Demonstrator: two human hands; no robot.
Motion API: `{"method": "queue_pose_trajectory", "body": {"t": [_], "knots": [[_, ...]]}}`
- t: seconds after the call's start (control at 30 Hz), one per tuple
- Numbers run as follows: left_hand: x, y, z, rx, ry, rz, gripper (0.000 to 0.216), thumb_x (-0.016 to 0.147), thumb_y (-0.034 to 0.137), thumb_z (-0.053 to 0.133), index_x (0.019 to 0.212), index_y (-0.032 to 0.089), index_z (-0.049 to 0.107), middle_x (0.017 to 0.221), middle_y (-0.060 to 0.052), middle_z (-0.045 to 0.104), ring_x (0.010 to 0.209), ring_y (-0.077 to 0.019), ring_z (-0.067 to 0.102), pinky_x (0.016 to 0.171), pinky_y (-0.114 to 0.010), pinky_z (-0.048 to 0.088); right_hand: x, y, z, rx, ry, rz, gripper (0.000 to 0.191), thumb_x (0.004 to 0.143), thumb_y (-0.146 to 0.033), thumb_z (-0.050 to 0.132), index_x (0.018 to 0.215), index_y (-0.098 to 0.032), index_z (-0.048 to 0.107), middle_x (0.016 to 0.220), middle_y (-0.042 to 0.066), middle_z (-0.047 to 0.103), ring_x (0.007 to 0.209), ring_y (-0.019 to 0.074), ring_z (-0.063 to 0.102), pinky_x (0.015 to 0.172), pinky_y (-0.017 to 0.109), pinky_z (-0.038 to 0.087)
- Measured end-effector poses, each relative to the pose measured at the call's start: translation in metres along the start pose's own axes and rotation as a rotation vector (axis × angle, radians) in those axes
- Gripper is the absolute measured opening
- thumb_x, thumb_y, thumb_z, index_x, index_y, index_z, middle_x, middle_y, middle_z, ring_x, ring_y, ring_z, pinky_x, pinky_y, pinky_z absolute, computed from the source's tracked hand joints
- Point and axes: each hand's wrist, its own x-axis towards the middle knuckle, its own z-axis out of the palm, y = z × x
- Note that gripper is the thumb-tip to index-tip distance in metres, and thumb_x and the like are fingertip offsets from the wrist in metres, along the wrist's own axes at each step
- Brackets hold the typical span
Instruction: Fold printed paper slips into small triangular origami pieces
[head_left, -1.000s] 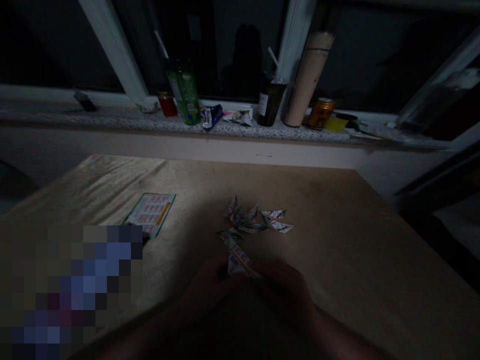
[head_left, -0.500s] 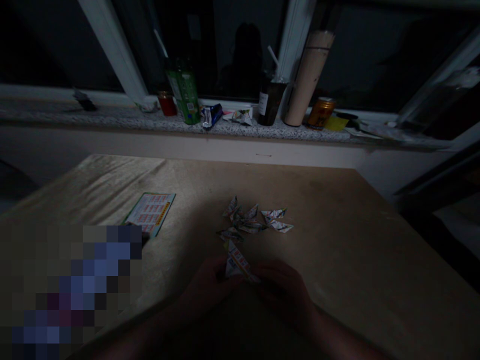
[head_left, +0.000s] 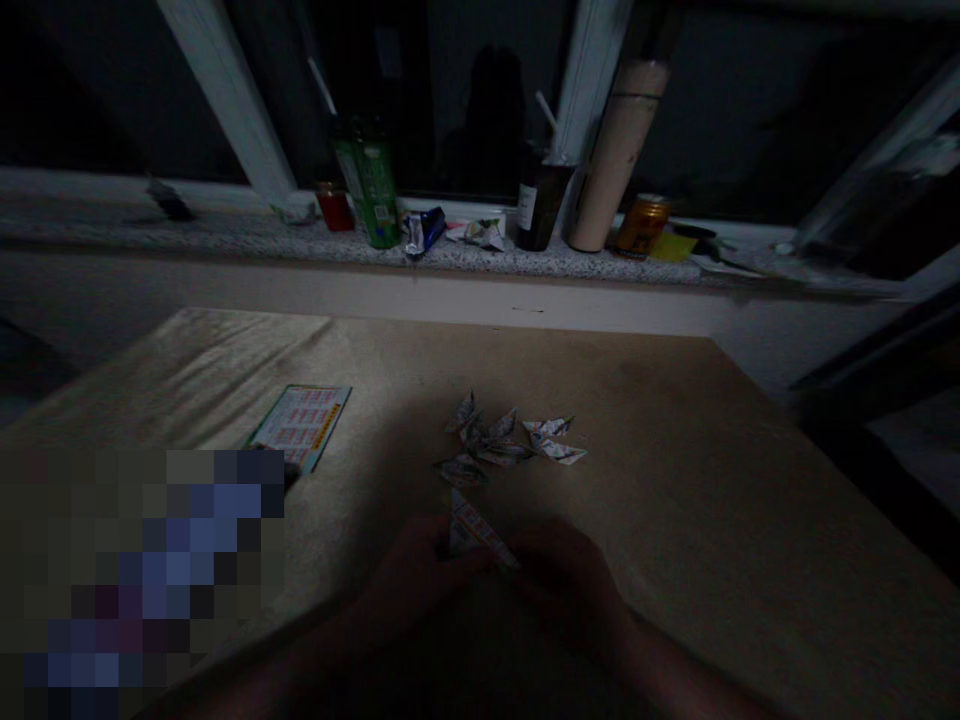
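Paper (head_left: 472, 532): lower centre of the frame, nearest, between the two hands; a printed, pointed piece, its long edge sloping from upper left to lower right.
Left hand (head_left: 412, 565): lower centre, left of the paper; narrow, thumb laid over the lower left part, fingers partly lost in the dark. A steady anchor seems its best use, firm enough to stop slipping, light enough not to buckle the sheet.
Right hand (head_left: 574, 560): lower centre, right of the paper; curled in at the right tip and seemingly pinching it, though the fingertips are too dark to tell apart. Working from the held side outward should keep the layers flat.
Crease: along the slope, as far as the dim light shows. Edges are best matched before any hard press; a slow thumb run on a firm surface would sharpen it.
Tip: upper end of the paper, just beside the nearest folded shape; whether they touch, I cannot tell. A little room there would spare both points.
Pieces (head_left: 491, 440): centre of the frame, a cluster of small folded points, with two more at its right; good size guides for the fold.
Shadow: over the cluster and hands; tilting the print toward the brighter left could help the eye.
Card (head_left: 304, 425): left of centre, flat on the table (head_left: 675, 480), well apart from the hands.
Sill (head_left: 450, 265): across the upper frame, bearing a bottle (head_left: 379, 195), cup (head_left: 541, 205), flask (head_left: 619, 155) and can (head_left: 641, 228), all out of the way.
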Motion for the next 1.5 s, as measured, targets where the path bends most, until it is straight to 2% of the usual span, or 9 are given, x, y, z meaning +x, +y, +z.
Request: {"method": "queue_pose_trajectory", "body": {"t": [0.2,0.4,0.6,0.87,0.97,1.07,1.17,1.3,1.5], "knots": [[0.0006,0.0026,-0.0012,0.063,0.019,-0.007,0.026,0.073,0.039,0.061,0.076,0.013,0.066,0.069,0.001,0.063,0.065,-0.0167,0.056,0.056,-0.021,0.041,-0.0002,-0.0002,0.0002,0.016,0.057,-0.043,0.017,0.083,-0.032,0.058,0.093,-0.021,0.067,0.073,0.004,0.07,0.065,0.0157,0.063,0.062,0.026,0.048],[0.0021,0.0029,-0.0012,0.065,0.024,-0.026,0.026,0.071,0.039,0.061,0.076,0.014,0.066,0.07,0.001,0.065,0.067,-0.0174,0.057,0.056,-0.021,0.042,0.0023,-0.0019,-0.0004,0.031,0.019,0.137,0.024,0.082,-0.04,0.058,0.084,-0.019,0.068,0.072,0.005,0.069,0.064,0.0165,0.062,0.058,0.025,0.046],[0.0015,0.0018,-0.002,0.077,0.001,-0.028,0.027,0.072,0.041,0.061,0.075,0.014,0.065,0.069,0.001,0.064,0.068,-0.0181,0.057,0.056,-0.021,0.041,0.0037,-0.0028,0.0016,0.046,-0.106,0.159,0.03,0.086,-0.036,0.053,0.068,-0.015,0.064,0.059,0.003,0.061,0.055,0.0134,0.055,0.054,0.023,0.039],[0.001,0.0025,-0.001,0.109,-0.015,-0.033,0.027,0.071,0.04,0.061,0.072,0.014,0.065,0.064,0.002,0.061,0.062,-0.0152,0.054,0.052,-0.02,0.038,0.0025,-0.0045,0.0029,0.287,-0.168,0.353,0.034,0.088,-0.038,0.048,0.067,-0.014,0.059,0.06,-0.001,0.053,0.055,0.0101,0.046,0.05,0.02,0.034],[0.0009,0.0002,-0.0006,0.136,-0.07,-0.012,0.031,0.075,0.042,0.057,0.07,0.013,0.067,0.062,0.002,0.061,0.058,-0.0141,0.053,0.05,-0.019,0.037,0.0045,-0.0059,0.0017,0.327,-0.148,0.4,0.035,0.087,-0.04,0.048,0.066,-0.014,0.059,0.06,-0.001,0.051,0.055,0.0101,0.043,0.049,0.02,0.033],[0.0014,-0.0036,-0.0012,0.109,-0.14,0.052,0.035,0.079,0.042,0.052,0.069,0.013,0.069,0.065,0.001,0.064,0.061,-0.0143,0.056,0.054,-0.019,0.039,0.0049,-0.0062,0.0013,0.3,-0.111,0.391,0.037,0.085,-0.042,0.049,0.06,-0.015,0.053,0.056,-0.003,0.045,0.052,0.0094,0.038,0.047,0.02,0.03],[0.0024,-0.0058,-0.0021,0.071,-0.167,0.083,0.035,0.08,0.042,0.053,0.069,0.013,0.069,0.068,0.0,0.066,0.065,-0.0152,0.058,0.058,-0.019,0.041,0.0043,-0.0063,0.0014,0.278,-0.149,0.343,0.037,0.086,-0.041,0.047,0.061,-0.015,0.053,0.056,-0.003,0.044,0.053,0.0096,0.038,0.048,0.021,0.03],[0.0014,-0.0037,-0.001,0.069,-0.179,0.066,0.031,0.078,0.04,0.056,0.069,0.013,0.068,0.067,0.001,0.065,0.065,-0.0153,0.058,0.059,-0.02,0.042,0.0045,-0.0067,0.0005,0.256,-0.221,0.3,0.04,0.089,-0.041,0.045,0.063,-0.014,0.057,0.055,-0.002,0.046,0.053,0.0097,0.039,0.049,0.021,0.03],[-0.0021,0.0007,0.0019,0.005,-0.152,-0.014,0.033,0.07,0.043,0.065,0.077,0.011,0.065,0.066,0.001,0.06,0.062,-0.0145,0.053,0.053,-0.019,0.039,0.005,-0.0074,0.001,0.336,-0.226,0.305,0.046,0.089,-0.046,0.044,0.059,-0.014,0.057,0.052,-0.004,0.043,0.049,0.0082,0.038,0.046,0.019,0.028]]}}
